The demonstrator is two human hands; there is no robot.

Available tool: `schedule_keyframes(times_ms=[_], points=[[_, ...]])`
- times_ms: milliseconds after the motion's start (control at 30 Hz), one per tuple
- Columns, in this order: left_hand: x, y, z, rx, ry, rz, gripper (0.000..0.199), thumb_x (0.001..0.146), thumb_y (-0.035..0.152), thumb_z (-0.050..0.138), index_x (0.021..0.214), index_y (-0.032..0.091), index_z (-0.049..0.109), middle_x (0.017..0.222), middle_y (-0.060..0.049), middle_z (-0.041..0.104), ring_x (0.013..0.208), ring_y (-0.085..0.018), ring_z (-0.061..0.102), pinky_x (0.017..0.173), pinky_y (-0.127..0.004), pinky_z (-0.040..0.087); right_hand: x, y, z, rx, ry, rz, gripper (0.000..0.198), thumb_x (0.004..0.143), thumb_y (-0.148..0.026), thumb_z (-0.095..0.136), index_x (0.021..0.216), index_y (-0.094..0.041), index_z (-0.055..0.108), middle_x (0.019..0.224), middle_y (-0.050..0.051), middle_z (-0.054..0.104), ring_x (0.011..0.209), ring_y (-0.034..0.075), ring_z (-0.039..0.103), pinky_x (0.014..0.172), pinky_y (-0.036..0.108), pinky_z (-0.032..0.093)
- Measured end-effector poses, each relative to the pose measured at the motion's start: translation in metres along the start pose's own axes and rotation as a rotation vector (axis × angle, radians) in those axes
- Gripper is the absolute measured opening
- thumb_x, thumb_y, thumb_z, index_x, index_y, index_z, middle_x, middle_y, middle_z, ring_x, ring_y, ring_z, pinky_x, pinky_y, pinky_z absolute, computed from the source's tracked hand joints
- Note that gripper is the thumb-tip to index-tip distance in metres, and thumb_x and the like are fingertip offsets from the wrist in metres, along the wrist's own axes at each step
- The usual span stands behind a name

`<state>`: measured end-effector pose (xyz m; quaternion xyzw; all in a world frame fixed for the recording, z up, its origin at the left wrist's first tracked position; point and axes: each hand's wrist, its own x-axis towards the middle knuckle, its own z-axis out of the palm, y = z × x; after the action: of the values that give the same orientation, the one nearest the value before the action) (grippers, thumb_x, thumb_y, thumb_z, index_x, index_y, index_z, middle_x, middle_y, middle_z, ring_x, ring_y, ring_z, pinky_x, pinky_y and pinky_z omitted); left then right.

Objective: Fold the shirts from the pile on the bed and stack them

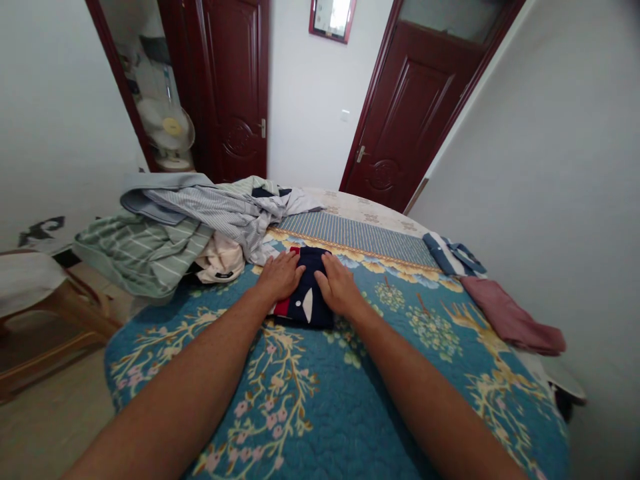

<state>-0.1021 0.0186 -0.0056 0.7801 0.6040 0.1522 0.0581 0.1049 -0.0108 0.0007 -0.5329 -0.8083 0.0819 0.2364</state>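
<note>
A navy garment (316, 303) with a red and white strip along its left side lies folded into a small rectangle on the patterned bedspread (350, 407). A white button and a pale leaf-shaped patch show near its front edge. My left hand (281, 275) rests flat on its left part, fingers stretched away from me. On the right edge lies my right hand (339, 285), its fingers extended and the thumb pointing inward over the cloth. Both hands press on the garment without gripping it.
Loose clothes, among them a green striped garment (145, 250) and a grey striped shirt (215, 207), are heaped at the left. A folded pink garment (510, 313) and a blue-and-white one (453, 255) lie by the right edge. A wooden chair (75, 300) stands left.
</note>
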Motion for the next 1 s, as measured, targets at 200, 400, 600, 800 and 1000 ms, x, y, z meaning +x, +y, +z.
schedule_keyframes(times_ms=[200, 400, 600, 800, 1000], points=[[-0.001, 0.002, -0.002, -0.012, -0.011, -0.002, 0.061, 0.110, 0.046, 0.033, 0.161, 0.017, 0.048, 0.174, -0.015, 0.040, 0.161, -0.038, 0.034, 0.129, -0.062, 0.025, 0.057, 0.027, 0.017, -0.076, -0.121, 0.205, 0.061, 0.112, -0.051, 0.038, 0.160, -0.014, 0.047, 0.172, 0.020, 0.039, 0.160, 0.033, 0.033, 0.129, 0.062, 0.019], [0.000, 0.002, -0.002, -0.005, -0.007, 0.001, 0.059, 0.110, 0.047, 0.035, 0.160, 0.018, 0.050, 0.173, -0.015, 0.042, 0.159, -0.038, 0.037, 0.128, -0.063, 0.027, 0.061, 0.040, 0.014, -0.058, 0.068, 0.201, 0.053, 0.113, -0.040, 0.036, 0.155, -0.013, 0.054, 0.152, 0.019, 0.062, 0.141, 0.028, 0.056, 0.123, 0.045, 0.034], [-0.005, 0.005, -0.008, 0.042, 0.080, 0.118, 0.053, 0.109, 0.039, 0.041, 0.156, 0.019, 0.056, 0.166, -0.014, 0.052, 0.159, -0.039, 0.037, 0.128, -0.061, 0.030, 0.014, 0.016, 0.008, -0.095, 0.154, 0.185, 0.055, 0.108, -0.040, 0.045, 0.152, -0.010, 0.058, 0.140, 0.020, 0.069, 0.133, 0.033, 0.059, 0.118, 0.045, 0.040], [-0.007, 0.009, -0.016, 0.025, 0.082, 0.284, 0.046, 0.106, 0.020, 0.040, 0.143, 0.016, 0.068, 0.141, -0.015, 0.072, 0.131, -0.027, 0.066, 0.114, -0.041, 0.049, -0.031, -0.016, 0.001, 0.122, 0.113, 0.268, 0.060, 0.100, -0.044, 0.060, 0.154, -0.019, 0.056, 0.133, 0.016, 0.072, 0.120, 0.032, 0.068, 0.106, 0.045, 0.051], [-0.013, 0.022, -0.021, -0.030, 0.138, 0.156, 0.045, 0.104, 0.019, 0.043, 0.139, 0.017, 0.071, 0.135, -0.015, 0.075, 0.124, -0.031, 0.070, 0.108, -0.045, 0.053, -0.022, -0.017, -0.002, 0.651, 0.139, 0.375, 0.062, 0.086, -0.031, 0.066, 0.146, -0.017, 0.062, 0.098, 0.005, 0.075, 0.086, 0.022, 0.070, 0.083, 0.035, 0.058]])
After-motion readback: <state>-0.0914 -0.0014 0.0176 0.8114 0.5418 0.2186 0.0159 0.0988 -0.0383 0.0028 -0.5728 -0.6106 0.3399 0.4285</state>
